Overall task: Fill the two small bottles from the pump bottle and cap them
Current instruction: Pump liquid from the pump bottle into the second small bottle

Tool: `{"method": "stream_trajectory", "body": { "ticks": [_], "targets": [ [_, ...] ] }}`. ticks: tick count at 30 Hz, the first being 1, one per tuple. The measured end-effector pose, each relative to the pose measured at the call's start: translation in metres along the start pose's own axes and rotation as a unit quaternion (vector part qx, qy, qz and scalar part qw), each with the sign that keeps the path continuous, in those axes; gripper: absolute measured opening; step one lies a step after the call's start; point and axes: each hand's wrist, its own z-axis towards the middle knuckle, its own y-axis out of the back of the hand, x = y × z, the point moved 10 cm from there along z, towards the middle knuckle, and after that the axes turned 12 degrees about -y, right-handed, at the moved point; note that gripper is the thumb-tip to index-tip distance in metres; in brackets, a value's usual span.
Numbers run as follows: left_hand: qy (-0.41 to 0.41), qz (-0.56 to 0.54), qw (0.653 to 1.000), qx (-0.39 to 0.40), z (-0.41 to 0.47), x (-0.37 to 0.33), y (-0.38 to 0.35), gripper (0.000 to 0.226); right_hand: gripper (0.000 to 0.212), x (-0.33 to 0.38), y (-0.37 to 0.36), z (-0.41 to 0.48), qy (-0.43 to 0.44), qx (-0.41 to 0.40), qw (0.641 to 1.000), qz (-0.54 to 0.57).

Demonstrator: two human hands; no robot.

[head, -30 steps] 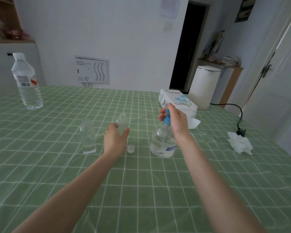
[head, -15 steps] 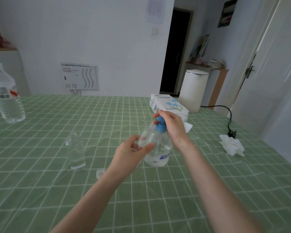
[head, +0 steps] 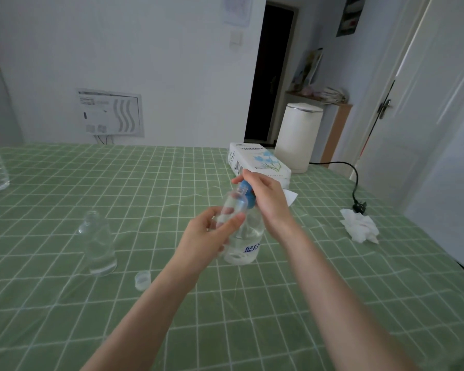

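Lifted now, 1 of 2 small bottles (head: 232,207) in left grip (head: 212,236); right grip (head: 265,199) clasps pump bottle (head: 245,242).

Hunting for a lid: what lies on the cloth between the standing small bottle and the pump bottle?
Head view: a small clear cap lies between the standing small bottle and the pump bottle.

The tabletop (head: 279,303) was covered in green cloth with a white grid. A blue pump head (head: 244,193) topped the clear pump bottle (head: 245,242). At centre right, a white tissue box (head: 257,162) was printed with blue flowers.
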Motion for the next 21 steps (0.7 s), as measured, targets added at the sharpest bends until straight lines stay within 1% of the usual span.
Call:
{"method": "stream_trajectory", "body": {
  "ticks": [2, 4, 6, 8, 11, 13, 15, 18, 21],
  "targets": [
    [0.006, -0.015, 1.000, 0.005, 0.000, 0.000, 0.000, 0.021, 0.029, 0.001, 0.002, 0.003, -0.007, -0.001, 1.000, 0.003],
    [0.007, -0.026, 1.000, 0.006, 0.001, -0.001, 0.002, 0.029, 0.026, 0.011, 0.006, 0.011, -0.013, -0.016, 1.000, -0.011],
    [0.008, -0.030, 0.999, 0.010, 0.003, -0.003, 0.003, 0.038, 0.026, 0.025, 0.010, 0.023, -0.025, -0.031, 0.998, -0.045],
    [0.010, -0.035, 0.999, 0.014, 0.004, -0.004, 0.003, 0.037, 0.026, 0.036, 0.009, 0.037, -0.052, -0.034, 0.993, -0.100],
    [0.011, -0.051, 0.998, 0.020, 0.003, -0.004, 0.001, 0.023, 0.024, 0.039, -0.004, 0.055, -0.099, -0.013, 0.970, -0.223],
    [0.013, -0.072, 0.997, 0.014, 0.001, -0.004, -0.002, 0.025, 0.026, 0.032, -0.017, 0.061, -0.132, 0.017, 0.947, -0.293],
    [0.017, -0.089, 0.996, 0.001, 0.001, -0.004, -0.003, 0.034, 0.031, 0.020, -0.027, 0.062, -0.160, 0.046, 0.922, -0.350],
    [0.020, -0.103, 0.994, -0.020, 0.001, -0.003, -0.001, 0.053, 0.038, 0.007, -0.031, 0.061, -0.185, 0.062, 0.901, -0.387],
    [0.022, -0.103, 0.994, -0.017, 0.001, -0.001, -0.001, 0.054, 0.041, 0.002, -0.030, 0.060, -0.204, 0.065, 0.896, -0.388]
  ]
}}
